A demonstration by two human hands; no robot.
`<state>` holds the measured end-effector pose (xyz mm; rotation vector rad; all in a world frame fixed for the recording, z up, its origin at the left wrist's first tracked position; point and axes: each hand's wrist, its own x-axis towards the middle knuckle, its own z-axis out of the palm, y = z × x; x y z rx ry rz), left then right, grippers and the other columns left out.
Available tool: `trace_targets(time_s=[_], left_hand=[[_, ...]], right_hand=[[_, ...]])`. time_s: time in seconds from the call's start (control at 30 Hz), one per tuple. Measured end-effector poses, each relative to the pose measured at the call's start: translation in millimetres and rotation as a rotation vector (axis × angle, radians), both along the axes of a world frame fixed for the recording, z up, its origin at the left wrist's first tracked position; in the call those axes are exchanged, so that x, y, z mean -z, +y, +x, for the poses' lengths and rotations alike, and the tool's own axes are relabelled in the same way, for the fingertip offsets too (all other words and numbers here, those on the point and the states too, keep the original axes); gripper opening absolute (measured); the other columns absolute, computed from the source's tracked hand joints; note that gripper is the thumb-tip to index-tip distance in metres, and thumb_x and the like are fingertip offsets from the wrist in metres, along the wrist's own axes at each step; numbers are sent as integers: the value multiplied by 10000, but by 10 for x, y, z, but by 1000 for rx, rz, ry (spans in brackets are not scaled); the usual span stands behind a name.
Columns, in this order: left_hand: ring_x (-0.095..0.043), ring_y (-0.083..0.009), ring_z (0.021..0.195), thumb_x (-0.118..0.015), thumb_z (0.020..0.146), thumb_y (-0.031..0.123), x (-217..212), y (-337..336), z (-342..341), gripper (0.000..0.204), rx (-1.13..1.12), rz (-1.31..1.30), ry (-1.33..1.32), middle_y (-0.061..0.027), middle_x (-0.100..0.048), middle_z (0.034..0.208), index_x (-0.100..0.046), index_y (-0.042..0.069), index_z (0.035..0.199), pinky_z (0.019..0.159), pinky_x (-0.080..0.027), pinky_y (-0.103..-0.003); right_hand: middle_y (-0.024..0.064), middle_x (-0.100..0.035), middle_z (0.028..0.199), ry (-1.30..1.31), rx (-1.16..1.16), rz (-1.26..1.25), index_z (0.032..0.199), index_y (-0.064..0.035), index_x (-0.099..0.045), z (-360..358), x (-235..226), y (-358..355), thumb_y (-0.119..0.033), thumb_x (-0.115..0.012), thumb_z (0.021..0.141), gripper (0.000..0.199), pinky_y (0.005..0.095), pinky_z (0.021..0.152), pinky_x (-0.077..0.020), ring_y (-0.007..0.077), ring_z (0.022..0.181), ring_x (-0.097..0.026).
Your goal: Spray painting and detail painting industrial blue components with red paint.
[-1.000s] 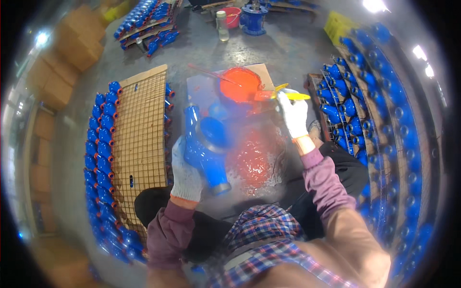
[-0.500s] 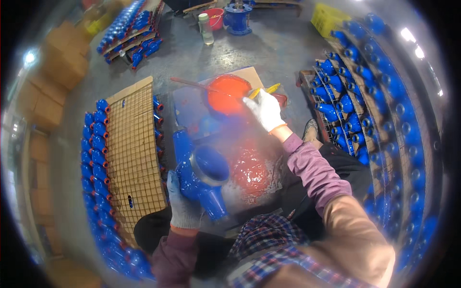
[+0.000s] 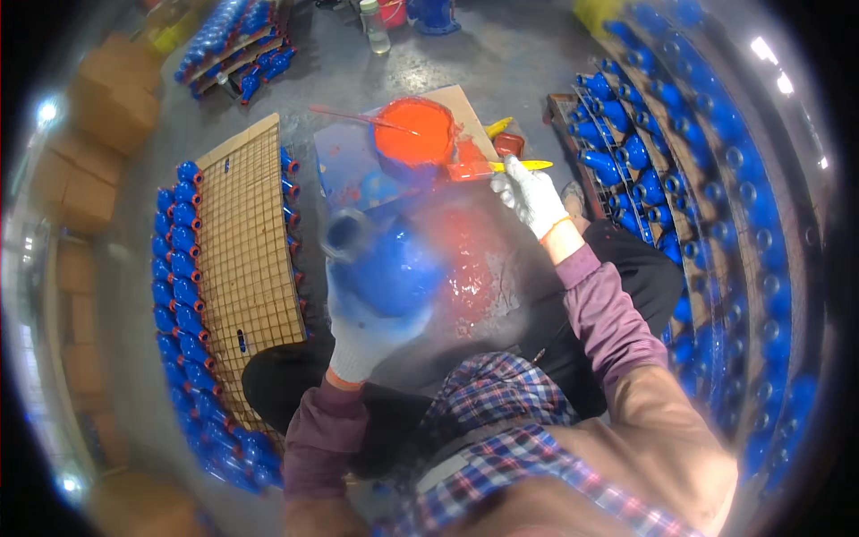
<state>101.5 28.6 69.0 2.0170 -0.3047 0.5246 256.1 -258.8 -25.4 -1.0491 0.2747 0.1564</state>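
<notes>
My left hand (image 3: pixel 365 338), in a pale glove, holds up a glossy blue pipe fitting (image 3: pixel 394 270), blurred by motion. Its round dark opening points up and to the left. My right hand (image 3: pixel 535 200), in a white glove, pinches a yellow-handled paintbrush (image 3: pixel 488 169). Its red-coated bristles point left, just in front of a round tub of red paint (image 3: pixel 412 132). A thin red stick (image 3: pixel 349 115) lies across the tub. The cardboard sheet (image 3: pixel 470 112) beneath is smeared with paint, and a glossy red patch (image 3: pixel 470 291) lies to the right of the fitting.
Another yellow handle (image 3: pixel 499 127) and a small red object (image 3: pixel 509 145) lie beyond the brush. Blue fittings line a wire-mesh board (image 3: pixel 246 242) on my left. More blue fittings (image 3: pixel 601 165) fill racks on my right. A bottle (image 3: pixel 376 29) stands farther back.
My right hand has moved right and nearer, with the brush now lying level beside the tub. My left hand has turned the fitting, so its openings face another way. The view has shifted slightly.
</notes>
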Motion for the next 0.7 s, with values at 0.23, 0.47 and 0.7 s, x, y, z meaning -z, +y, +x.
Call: trace_targets(time_s=[0.23, 0.47, 0.7], left_hand=[[-575, -457, 1144, -819, 794, 240, -199, -97, -90, 598, 364, 771, -695, -135, -498, 1380, -571, 291, 1335, 888, -597, -572], [-593, -428, 1129, -753, 864, 357, -382, -164, -100, 538, 641, 1055, -882, -63, -470, 1387, -535, 300, 1352, 880, -616, -561], [-601, -438, 1106, -763, 842, 338, -360, -172, -172, 486, 581, 953, -762, -61, -511, 1373, -586, 331, 1295, 867, -613, -565]], right_hand=[[24, -664, 803, -122, -208, -224, 1121, -19, -678, -658, -806, -123, -333, -639, 1049, 324, 221, 574, -480, 69, 666, -608], [138, -691, 829, -570, -284, -843, 1031, 43, -667, -735, -1253, 181, -349, -631, 1027, 393, 361, 676, -523, 232, 763, -691], [148, -693, 938, -992, -230, -1098, 1103, -12, -674, -1041, -1598, 69, -242, -648, 1004, 251, 392, 756, -536, 309, 866, -695]])
